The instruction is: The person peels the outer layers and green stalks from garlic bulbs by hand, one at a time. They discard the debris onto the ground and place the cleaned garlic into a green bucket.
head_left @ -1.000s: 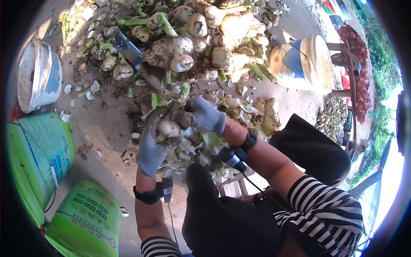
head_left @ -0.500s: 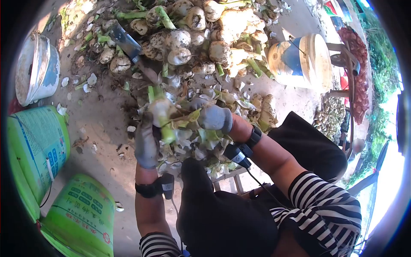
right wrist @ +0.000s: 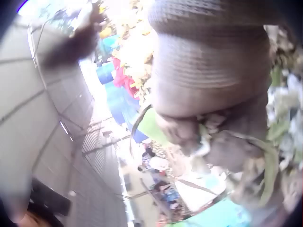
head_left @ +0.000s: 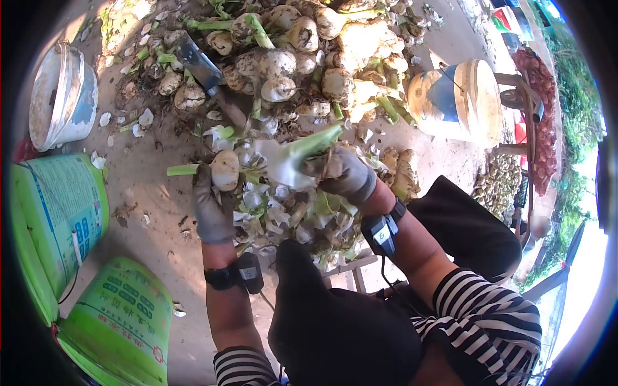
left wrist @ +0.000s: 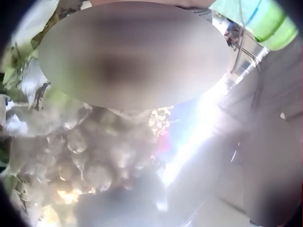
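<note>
In the head view, my gloved left hand (head_left: 212,212) grips a pale round bulb (head_left: 225,170), whose cut green stalk (head_left: 183,170) points left. Held by my gloved right hand (head_left: 351,176) is a blurred bundle of whitish husk (head_left: 283,164) with a green stem (head_left: 317,143) sticking up to the right. The right wrist view shows the glove (right wrist: 213,75) curled over dry, leafy strips (right wrist: 270,170). Smears and blur hide the left hand in the left wrist view. Peeled leaves (head_left: 264,215) lie heaped below and between both hands.
A cleaver (head_left: 198,64) lies against the bulb pile (head_left: 277,64) beyond the hands. White buckets stand left (head_left: 80,103) and right (head_left: 457,100). Green containers (head_left: 58,219) are at lower left, and my dark-trousered knee (head_left: 299,264) is below.
The hands have moved apart. The bulb now shows clear in the left hand at the left, while the right hand has drawn husk and stem up and to the right.
</note>
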Available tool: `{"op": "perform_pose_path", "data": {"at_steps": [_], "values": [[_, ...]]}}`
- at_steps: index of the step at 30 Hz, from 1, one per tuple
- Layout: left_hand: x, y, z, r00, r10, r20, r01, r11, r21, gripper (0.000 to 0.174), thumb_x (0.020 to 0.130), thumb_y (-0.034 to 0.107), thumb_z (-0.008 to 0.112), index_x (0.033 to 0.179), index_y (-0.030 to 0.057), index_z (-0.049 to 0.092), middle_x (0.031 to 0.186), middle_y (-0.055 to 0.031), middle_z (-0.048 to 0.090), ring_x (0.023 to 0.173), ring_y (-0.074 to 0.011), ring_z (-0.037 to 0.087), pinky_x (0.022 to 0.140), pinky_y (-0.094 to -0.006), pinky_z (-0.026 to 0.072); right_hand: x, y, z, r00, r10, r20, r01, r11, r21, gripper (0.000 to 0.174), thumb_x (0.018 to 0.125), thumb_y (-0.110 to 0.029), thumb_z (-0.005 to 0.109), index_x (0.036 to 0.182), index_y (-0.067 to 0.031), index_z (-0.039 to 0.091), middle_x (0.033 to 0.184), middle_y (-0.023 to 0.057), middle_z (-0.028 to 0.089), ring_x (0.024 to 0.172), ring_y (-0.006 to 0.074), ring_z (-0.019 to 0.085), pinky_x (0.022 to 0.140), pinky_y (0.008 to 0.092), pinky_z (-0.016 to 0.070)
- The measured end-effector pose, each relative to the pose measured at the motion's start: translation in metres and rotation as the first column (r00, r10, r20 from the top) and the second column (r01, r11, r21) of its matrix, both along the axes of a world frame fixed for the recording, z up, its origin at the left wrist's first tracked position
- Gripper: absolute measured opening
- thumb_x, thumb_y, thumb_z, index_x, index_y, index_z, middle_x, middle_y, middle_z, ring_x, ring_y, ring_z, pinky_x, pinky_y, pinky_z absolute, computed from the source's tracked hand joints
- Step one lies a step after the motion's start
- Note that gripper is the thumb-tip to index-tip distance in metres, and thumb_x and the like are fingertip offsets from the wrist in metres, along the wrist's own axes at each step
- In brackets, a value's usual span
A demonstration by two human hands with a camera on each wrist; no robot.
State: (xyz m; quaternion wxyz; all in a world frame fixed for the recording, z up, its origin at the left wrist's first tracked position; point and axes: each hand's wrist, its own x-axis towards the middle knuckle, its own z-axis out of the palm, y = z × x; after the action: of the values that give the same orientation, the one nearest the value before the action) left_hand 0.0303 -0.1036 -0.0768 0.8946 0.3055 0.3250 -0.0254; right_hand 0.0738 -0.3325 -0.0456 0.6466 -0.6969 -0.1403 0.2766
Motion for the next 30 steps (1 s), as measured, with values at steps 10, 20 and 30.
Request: {"op": "perform_pose_path", "data": {"at_steps": [10, 20, 30], "values": [[-0.006, -0.005, 0.02, 0.929, -0.362, 0.071, 0.296, 0.848, 0.44, 0.031, 0.081, 0.012, 0.058, 0.106, -0.0033, 0.051, 0.102, -0.0106, 0.059, 0.089, -0.0147, 0.058, 0.074, -0.023, 0.0475, 0.007, 0.063, 0.014, 0.891, 0.379, 0.249, -0.105, 0.706, -0.701, 0.017, 0.073, -0.025, 0.063, 0.079, -0.0087, 0.064, 0.068, 0.0132, 0.061, 0.062, 0.0274, 0.06, 0.057, 0.0344, 0.0469], [-0.02, 0.022, -0.019, 0.992, 0.078, 0.094, -0.053, 0.969, -0.242, 0.038, 0.092, 0.029, 0.04, 0.112, -0.0025, 0.05, 0.109, -0.0169, 0.057, 0.103, -0.0266, 0.055, 0.096, -0.0429, 0.0391, 0.001, 0.006, 0.014, 0.948, -0.07, -0.311, 0.174, 0.931, 0.322, 0.025, 0.079, -0.018, 0.062, 0.092, 0.0033, 0.061, 0.08, 0.0072, 0.063, 0.072, 0.0139, 0.061, 0.062, 0.0245, 0.0491], [-0.013, 0.005, 0.001, 0.931, 0.086, 0.355, -0.032, 0.987, -0.155, 0.036, 0.087, 0.02, 0.051, 0.117, -0.0004, 0.046, 0.115, -0.016, 0.052, 0.105, -0.027, 0.052, 0.094, -0.0391, 0.0399, 0.003, 0.055, -0.01, 0.966, 0.068, -0.249, -0.008, 0.972, 0.233, 0.04, 0.082, -0.017, 0.061, 0.114, 0.0045, 0.05, 0.093, 0.007, 0.062, 0.082, 0.0139, 0.058, 0.074, 0.0264, 0.0467]]}}
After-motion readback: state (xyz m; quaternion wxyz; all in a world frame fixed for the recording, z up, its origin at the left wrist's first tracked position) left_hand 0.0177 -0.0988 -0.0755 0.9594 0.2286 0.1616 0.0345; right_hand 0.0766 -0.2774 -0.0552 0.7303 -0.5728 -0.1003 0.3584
